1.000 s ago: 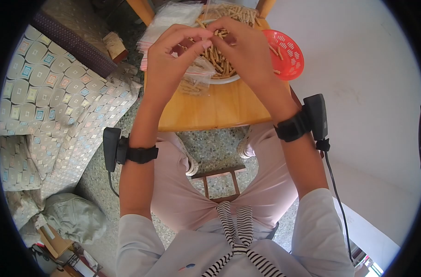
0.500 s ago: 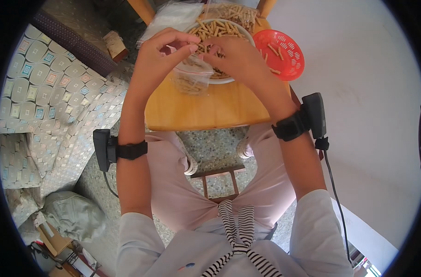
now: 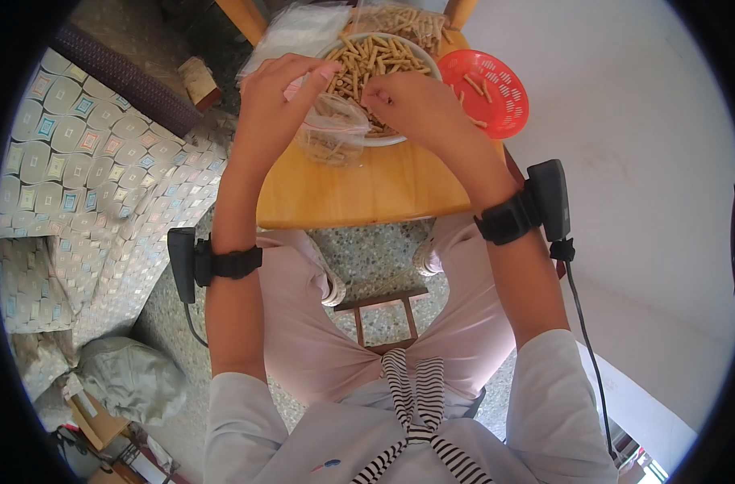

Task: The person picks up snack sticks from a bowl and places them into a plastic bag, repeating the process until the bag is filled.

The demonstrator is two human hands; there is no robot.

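Short, tan, rod-shaped sticks (image 3: 375, 58) lie heaped in a round white bowl (image 3: 388, 142) on a smooth wooden seat (image 3: 359, 190). A clear, crinkled plastic bag (image 3: 332, 139) of sticks sits at its near left. The left hand (image 3: 285, 90) bends its fingers narrowly; the right hand (image 3: 412, 101) curls over the bowl. Whether either grips anything cannot be told. A red slotted basket (image 3: 508, 90) holds several sticks.
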